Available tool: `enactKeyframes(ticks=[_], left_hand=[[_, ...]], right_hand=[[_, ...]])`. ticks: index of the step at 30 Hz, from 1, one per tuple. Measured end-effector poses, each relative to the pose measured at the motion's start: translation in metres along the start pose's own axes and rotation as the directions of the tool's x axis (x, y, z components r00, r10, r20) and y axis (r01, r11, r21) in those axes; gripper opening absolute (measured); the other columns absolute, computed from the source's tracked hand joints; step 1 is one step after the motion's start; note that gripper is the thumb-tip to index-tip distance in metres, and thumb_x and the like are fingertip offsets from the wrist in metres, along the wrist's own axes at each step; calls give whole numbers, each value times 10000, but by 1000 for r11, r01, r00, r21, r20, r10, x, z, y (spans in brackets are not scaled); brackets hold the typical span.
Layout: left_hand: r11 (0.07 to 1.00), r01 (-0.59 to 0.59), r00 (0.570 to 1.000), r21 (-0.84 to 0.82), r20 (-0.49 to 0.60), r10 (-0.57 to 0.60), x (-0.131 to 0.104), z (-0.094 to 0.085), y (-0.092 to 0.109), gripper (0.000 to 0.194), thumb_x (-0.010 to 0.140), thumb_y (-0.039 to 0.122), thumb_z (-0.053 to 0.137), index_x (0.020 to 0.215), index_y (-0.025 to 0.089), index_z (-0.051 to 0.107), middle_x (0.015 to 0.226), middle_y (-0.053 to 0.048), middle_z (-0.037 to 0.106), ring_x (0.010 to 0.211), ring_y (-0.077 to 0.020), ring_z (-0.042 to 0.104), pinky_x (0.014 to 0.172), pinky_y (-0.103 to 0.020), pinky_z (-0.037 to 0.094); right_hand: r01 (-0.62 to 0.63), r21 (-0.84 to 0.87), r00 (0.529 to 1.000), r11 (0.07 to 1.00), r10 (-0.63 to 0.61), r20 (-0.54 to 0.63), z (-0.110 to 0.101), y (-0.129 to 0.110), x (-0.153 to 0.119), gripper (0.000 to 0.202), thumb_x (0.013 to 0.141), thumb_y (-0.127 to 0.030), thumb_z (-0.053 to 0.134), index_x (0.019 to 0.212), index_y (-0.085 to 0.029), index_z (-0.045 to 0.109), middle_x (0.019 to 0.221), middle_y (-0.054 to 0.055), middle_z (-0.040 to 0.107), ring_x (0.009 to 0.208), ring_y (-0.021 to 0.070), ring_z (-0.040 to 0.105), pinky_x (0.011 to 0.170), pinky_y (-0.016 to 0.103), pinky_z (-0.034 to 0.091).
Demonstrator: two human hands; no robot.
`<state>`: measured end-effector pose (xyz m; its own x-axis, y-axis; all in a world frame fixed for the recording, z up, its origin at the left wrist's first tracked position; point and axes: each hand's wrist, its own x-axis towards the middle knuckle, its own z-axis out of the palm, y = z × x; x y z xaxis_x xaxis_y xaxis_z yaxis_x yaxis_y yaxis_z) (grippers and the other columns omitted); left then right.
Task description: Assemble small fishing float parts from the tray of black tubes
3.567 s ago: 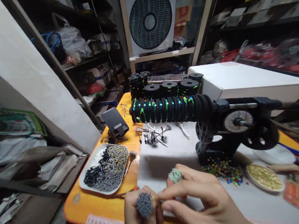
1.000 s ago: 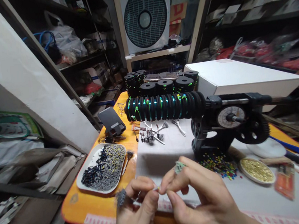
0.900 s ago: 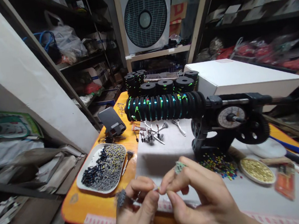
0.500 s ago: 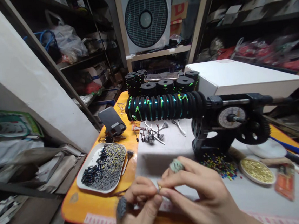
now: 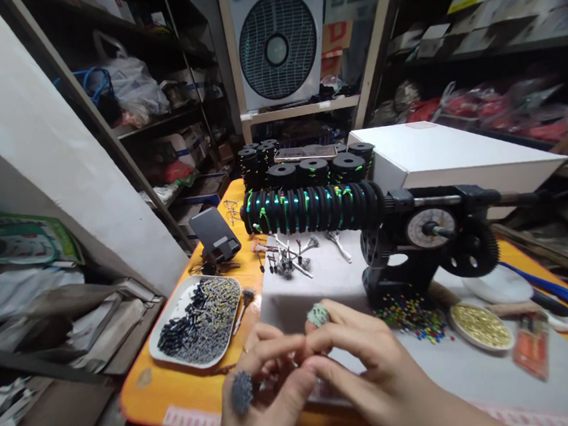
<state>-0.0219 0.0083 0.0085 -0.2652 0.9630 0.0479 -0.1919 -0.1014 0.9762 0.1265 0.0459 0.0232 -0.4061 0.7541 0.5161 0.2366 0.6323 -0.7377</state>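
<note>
Near the table's front edge, my left hand (image 5: 271, 388) and my right hand (image 5: 360, 349) meet fingertip to fingertip. Both are closed in a pinch, and whatever lies between the tips is too small and hidden to name. A dark grey bristly bundle (image 5: 242, 392) sits at my left hand's fingers, and a pale green one (image 5: 318, 315) at my right hand's. Left of my hands is a white tray (image 5: 161, 316) of small grey, black and yellow pieces. Beyond them stands a black winding machine (image 5: 400, 275) with a ribbed black roller (image 5: 314, 209).
Colored beads (image 5: 414, 314), a dish of gold pieces (image 5: 482, 326) and an orange packet (image 5: 531, 346) lie on the right. White-handled bundles (image 5: 291, 256) lie under the roller. Behind are a phone stand (image 5: 214, 233), black spools (image 5: 313, 170), a white box (image 5: 458, 142) and a fan (image 5: 278, 46).
My hands have drawn closer together, and the small thing seen between the fingertips is now hidden. The bundle at my right hand has shifted left. The camera view has moved slightly.
</note>
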Motion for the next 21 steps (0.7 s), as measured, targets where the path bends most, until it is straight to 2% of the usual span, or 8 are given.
enactKeyframes(ticks=[2,4,7,10,13,16,18,21], left_hand=[[997,-63,998,41,29,62,3,-2,4,228,653,455,858,613,247,775,758,-8,590,671,-131,597,587,-183,462],[998,-66,998,-16,18,67,4,-5,4,271,675,458,846,589,224,737,800,-13,646,664,-113,603,623,-179,470],[979,62,992,-194,118,-40,3,-15,-1,285,726,461,811,670,217,674,639,21,681,442,-47,489,468,-146,364],[974,175,962,-140,234,-140,2,-30,-7,320,777,471,766,703,199,616,442,61,560,375,-42,385,421,-143,256],[984,175,968,19,179,-176,2,-42,-7,332,772,490,763,725,190,629,441,64,539,397,-45,360,428,-146,247],[988,98,991,115,77,-107,1,-42,1,313,743,518,775,892,245,742,521,35,603,483,-85,488,483,-163,357],[992,26,999,126,40,-31,0,-36,7,381,662,525,830,971,308,780,729,4,683,555,-98,549,529,-183,425],[995,-66,998,70,24,64,-2,-24,8,446,569,523,883,979,371,796,1007,1,637,540,-62,524,500,-187,447]], right_hand=[[63,-50,998,997,-64,-5,1,1,0,187,916,-90,535,846,-151,698,716,21,529,656,152,553,562,244,451],[119,-95,993,988,-119,8,2,2,0,190,938,-92,506,900,-135,688,750,40,538,680,157,561,576,248,472],[253,-255,967,933,-248,52,1,0,2,250,983,-131,449,887,-117,680,813,86,582,701,165,563,583,262,497],[472,-453,879,757,-443,176,-7,-11,5,310,998,-137,421,845,-100,688,795,104,646,731,197,596,660,327,543],[561,-514,818,649,-530,224,-17,-26,11,292,980,-58,426,875,-68,698,754,94,673,813,218,635,825,350,552],[504,-482,857,717,-484,177,-20,-33,17,282,993,-81,424,903,-85,691,789,101,660,795,209,613,755,338,549],[398,-388,915,831,-389,104,-16,-32,18,278,1010,-132,418,897,-112,672,795,92,623,724,180,576,640,295,525],[260,-218,966,941,-253,59,-4,-26,14,235,1006,-159,439,886,-127,639,798,75,578,705,158,556,595,249,495]])
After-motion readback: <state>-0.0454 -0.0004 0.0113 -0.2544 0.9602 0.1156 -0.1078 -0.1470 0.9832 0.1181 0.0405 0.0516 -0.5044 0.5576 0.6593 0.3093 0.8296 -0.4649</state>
